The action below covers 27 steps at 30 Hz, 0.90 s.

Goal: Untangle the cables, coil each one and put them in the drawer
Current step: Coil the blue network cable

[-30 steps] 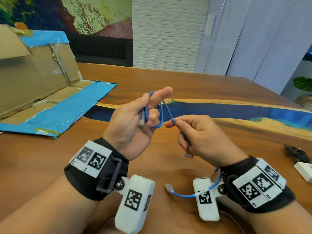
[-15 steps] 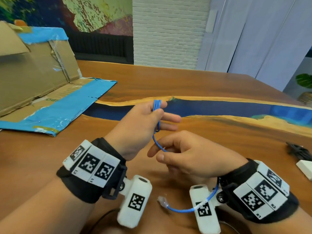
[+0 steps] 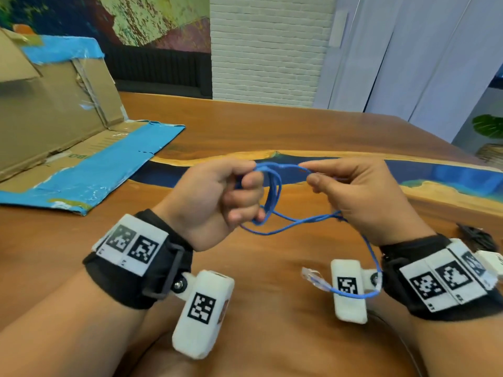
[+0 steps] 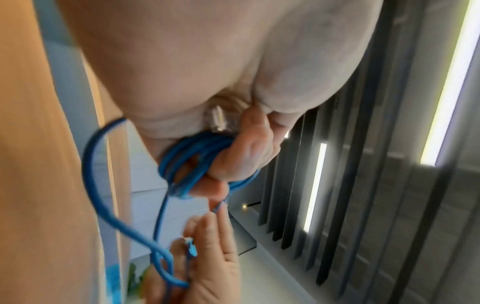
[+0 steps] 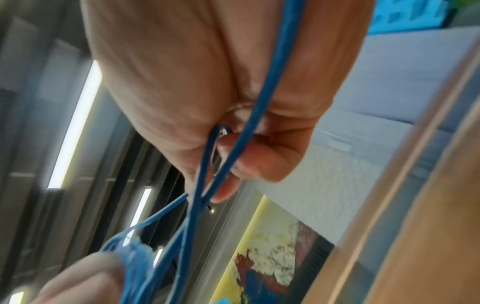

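A thin blue network cable [image 3: 272,197] is held above the wooden table [image 3: 272,126] between both hands. My left hand [image 3: 231,194] grips a small coil of several loops [image 4: 192,162] wound round its curled fingers, with a clear plug [image 4: 219,119] tucked against the palm. My right hand [image 3: 351,191] pinches the strand [image 5: 249,131] just right of the coil between thumb and forefinger. The rest of the cable sags below the hands, runs past my right wrist and ends in a second clear plug [image 3: 310,274] hanging free.
An opened cardboard box with blue tape [image 3: 62,126] lies at the left of the table. A black cable [image 3: 473,235] and a white adapter [image 3: 491,262] lie at the right edge, behind my right wrist. A blue resin strip [image 3: 435,175] crosses the tabletop.
My left hand turned its fingers rightward and closed round the coil. My right hand rose from below the coil to its level and pinched the strand, drawing it taut to the right.
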Tool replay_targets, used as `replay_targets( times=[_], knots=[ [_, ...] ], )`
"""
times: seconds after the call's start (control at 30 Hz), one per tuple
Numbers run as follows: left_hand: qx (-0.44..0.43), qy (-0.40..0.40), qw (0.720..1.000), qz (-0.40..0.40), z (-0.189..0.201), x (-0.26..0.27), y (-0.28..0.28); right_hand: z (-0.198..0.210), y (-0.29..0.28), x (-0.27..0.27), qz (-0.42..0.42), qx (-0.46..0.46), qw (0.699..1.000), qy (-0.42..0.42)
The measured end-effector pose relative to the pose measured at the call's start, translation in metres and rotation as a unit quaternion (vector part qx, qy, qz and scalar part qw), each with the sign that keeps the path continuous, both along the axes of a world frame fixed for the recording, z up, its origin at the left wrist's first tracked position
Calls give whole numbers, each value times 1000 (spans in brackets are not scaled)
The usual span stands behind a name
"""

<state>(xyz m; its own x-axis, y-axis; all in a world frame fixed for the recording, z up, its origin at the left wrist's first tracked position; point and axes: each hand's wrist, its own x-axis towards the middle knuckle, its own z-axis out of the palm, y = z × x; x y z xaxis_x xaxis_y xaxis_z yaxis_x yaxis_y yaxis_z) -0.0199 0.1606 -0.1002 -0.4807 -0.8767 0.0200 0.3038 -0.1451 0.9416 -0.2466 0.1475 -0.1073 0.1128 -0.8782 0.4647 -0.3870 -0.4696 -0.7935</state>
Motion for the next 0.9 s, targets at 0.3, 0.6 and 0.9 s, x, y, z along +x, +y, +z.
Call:
replay_targets(
  times=[0.3,0.6,0.9],
  knots=[
    [-31,138,973,181,-7,-9,-10,-27,5,43,208,192,952,118],
    [-155,-177,944,233,-11,-10,-11,-34,13,50,228,217,949,13],
    [-159,-239,948,136,-9,-10,-3,-19,18,50,264,172,945,-91]
  ],
)
